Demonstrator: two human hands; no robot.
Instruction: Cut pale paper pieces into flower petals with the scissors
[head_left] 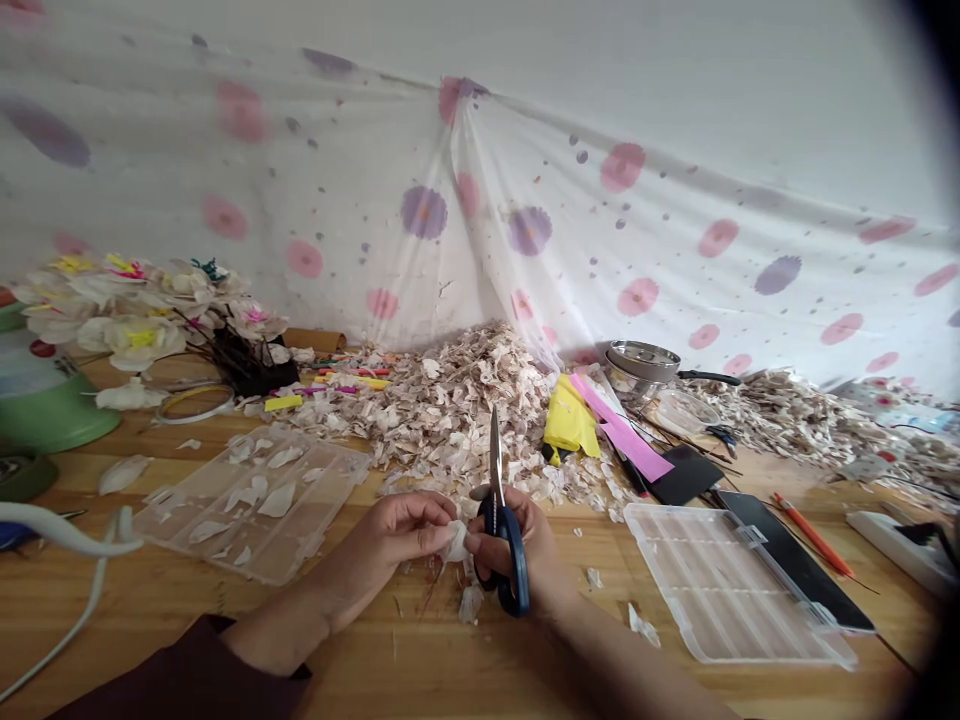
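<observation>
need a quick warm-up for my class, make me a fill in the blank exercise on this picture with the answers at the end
1. The right hand holds a pair of ____.
2. The piece in the left hand is coloured ____.
3. The long strip by the yellow sheet is coloured ____.
4. The flowers stand to the ____ of the middle pile.

Missing words: scissors; white; pink; left.

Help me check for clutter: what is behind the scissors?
Behind the scissors in the right hand rises a heap of pale flakes, with a spotted sheet beyond it. The heap hides the tabletop under it; whatever the sheet covers cannot be seen.
</observation>
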